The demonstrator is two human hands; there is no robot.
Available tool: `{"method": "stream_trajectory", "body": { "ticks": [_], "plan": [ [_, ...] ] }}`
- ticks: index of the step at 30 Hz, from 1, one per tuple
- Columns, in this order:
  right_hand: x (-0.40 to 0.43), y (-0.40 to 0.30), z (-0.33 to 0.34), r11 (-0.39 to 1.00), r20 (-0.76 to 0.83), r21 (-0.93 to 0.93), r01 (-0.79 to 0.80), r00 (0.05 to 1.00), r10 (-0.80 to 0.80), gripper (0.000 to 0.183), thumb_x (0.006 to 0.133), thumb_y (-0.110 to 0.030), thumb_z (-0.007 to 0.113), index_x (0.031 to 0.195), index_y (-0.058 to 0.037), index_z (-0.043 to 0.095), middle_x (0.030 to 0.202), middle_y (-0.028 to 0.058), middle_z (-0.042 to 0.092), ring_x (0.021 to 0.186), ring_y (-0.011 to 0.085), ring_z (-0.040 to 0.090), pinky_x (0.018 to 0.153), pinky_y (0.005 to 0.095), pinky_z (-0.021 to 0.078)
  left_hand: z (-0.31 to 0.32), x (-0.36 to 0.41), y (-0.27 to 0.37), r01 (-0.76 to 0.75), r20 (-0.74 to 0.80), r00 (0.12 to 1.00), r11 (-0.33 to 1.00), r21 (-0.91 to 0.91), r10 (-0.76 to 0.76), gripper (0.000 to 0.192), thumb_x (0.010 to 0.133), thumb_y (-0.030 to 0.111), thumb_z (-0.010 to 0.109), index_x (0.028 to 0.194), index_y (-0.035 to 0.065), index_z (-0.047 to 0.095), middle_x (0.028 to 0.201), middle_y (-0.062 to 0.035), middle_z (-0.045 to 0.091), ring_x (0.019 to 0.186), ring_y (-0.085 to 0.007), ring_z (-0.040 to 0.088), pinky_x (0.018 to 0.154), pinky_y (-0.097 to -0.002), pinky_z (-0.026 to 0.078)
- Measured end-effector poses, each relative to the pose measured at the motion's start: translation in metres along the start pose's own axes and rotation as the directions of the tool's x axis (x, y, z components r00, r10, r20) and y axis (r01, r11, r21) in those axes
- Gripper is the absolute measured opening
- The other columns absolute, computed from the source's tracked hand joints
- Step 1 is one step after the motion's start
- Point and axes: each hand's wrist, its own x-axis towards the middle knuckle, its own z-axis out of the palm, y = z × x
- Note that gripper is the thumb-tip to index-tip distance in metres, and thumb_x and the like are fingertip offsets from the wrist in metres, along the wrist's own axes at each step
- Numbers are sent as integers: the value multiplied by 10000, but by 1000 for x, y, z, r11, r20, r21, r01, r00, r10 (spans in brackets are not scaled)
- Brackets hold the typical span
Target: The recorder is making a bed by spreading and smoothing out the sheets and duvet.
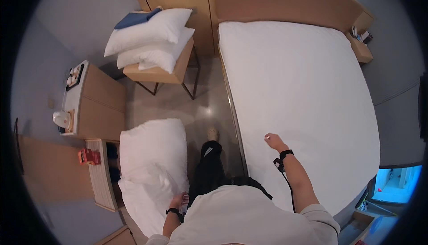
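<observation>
My right hand (pixel 275 142) is over the lower left part of the bed, above a mattress (pixel 297 87) with a smooth white cover. Its fingers are curled, and a tiny white spot shows at the fingertips; whether it is a held object is unclear. Low at my left side, my left hand (pixel 180 199) is beside a heap of white bedding (pixel 143 191). Its fingers are partly hidden by my body, and something pale shows below them. A plump white pillow (pixel 153 141) lies at the far end of that heap.
Two white pillows (pixel 147 34) and a folded blue cloth (pixel 135 19) are stacked on a tan chair (pixel 150 75). A cabinet (pixel 102 101) bears a white kettle (pixel 61 119) and a cup tray (pixel 74 77). Red boxes (pixel 89 157) sit on a slatted bench (pixel 102 178).
</observation>
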Motion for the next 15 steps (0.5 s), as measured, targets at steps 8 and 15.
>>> {"method": "stream_trajectory", "body": {
  "ticks": [8, 15],
  "plan": [
    [142, -122, -11, 860, 546, -473, 189, 829, 118, 329, 790, -303, 473, 857, -38, 655, 970, 162, 619, 939, 314, 572, 842, 404, 442, 17, -1, 303, -392, -177, 905, 920, 4, 386, 407, 857, 340, 452, 1145, 55, 489, 992, -89, 621, 871, -196, 588, 738, -375, 435],
    [272, -145, -21, 962, 285, -274, -13, 954, 94, 318, 763, -261, 505, 928, -19, 630, 988, 181, 611, 943, 329, 572, 827, 413, 456, 73, 41, 555, -366, -99, 896, 848, 384, 432, 409, 852, 356, 469, 1103, 37, 514, 982, -95, 618, 846, -194, 587, 709, -360, 437]
  ]
}}
